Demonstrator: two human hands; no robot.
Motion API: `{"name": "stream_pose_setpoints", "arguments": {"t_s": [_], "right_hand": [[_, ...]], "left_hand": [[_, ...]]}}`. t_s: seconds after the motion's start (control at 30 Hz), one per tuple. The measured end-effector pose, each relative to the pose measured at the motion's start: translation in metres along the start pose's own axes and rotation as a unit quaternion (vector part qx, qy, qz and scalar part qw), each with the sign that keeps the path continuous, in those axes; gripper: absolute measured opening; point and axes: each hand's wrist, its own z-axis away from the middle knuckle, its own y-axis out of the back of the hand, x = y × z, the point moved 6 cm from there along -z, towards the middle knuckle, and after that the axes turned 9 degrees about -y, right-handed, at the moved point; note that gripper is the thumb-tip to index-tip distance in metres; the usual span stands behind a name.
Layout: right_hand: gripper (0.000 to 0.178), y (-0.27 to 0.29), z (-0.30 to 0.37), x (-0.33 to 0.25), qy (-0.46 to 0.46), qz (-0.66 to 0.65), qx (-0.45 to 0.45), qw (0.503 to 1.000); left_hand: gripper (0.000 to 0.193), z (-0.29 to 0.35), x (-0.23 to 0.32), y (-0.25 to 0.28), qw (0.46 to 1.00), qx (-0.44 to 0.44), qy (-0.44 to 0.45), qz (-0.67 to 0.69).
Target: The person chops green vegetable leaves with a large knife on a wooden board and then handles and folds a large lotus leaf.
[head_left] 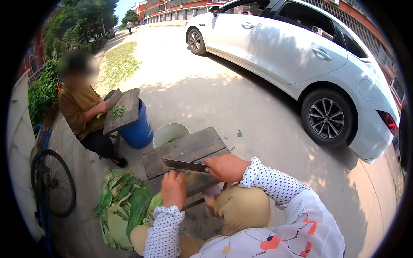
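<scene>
My right hand (228,167) is wrapped round the handle end of a wide-bladed kitchen knife (183,164). Its dark blade points left, low over a worn wooden board (185,148). Just on the near side of the blade, my left hand (173,189) rests with curled fingers on the board's near part. A bit of pale green shows between its fingertips and the knife; most of what it holds is hidden. Beside my left forearm, a large heap of green leaves (122,208) lies on the ground.
Past the board stands a white bucket (172,134) with some greens inside. At the left, a seated person (81,107) holds a knife over another board (124,114) by a blue barrel (140,129). A bicycle wheel (53,182) is far left; a white car (297,60) stands right.
</scene>
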Motion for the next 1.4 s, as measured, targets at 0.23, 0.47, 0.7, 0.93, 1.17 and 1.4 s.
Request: {"name": "stream_pose_setpoints", "arguments": {"t_s": [0.23, 0.47, 0.7, 0.93, 1.17, 1.4], "right_hand": [[0.017, -0.003, -0.003, -0.003, 0.003, 0.023, -0.003, 1.000], [0.015, 0.000, -0.002, -0.006, 0.041, 0.006, 0.010, 0.999], [0.015, -0.004, -0.005, -0.008, 0.045, 0.017, 0.003, 0.999], [0.020, -0.005, -0.002, -0.011, 0.044, 0.033, 0.012, 0.998], [0.065, -0.004, -0.002, -0.020, 0.058, 0.094, -0.047, 0.993], [0.082, -0.008, -0.005, -0.030, 0.105, 0.154, -0.050, 0.981]], "left_hand": [[0.028, 0.000, -0.001, -0.001, 1.000, 0.008, 0.000, 0.005], [0.028, 0.001, -0.001, -0.003, 1.000, 0.012, -0.007, 0.001], [0.029, 0.002, -0.004, -0.001, 1.000, 0.012, -0.003, -0.010], [0.029, 0.002, -0.001, 0.000, 1.000, -0.003, 0.000, -0.013], [0.028, 0.002, -0.001, 0.002, 1.000, 0.002, -0.005, -0.003], [0.030, 0.002, -0.004, 0.005, 1.000, 0.010, -0.001, 0.001]]}}
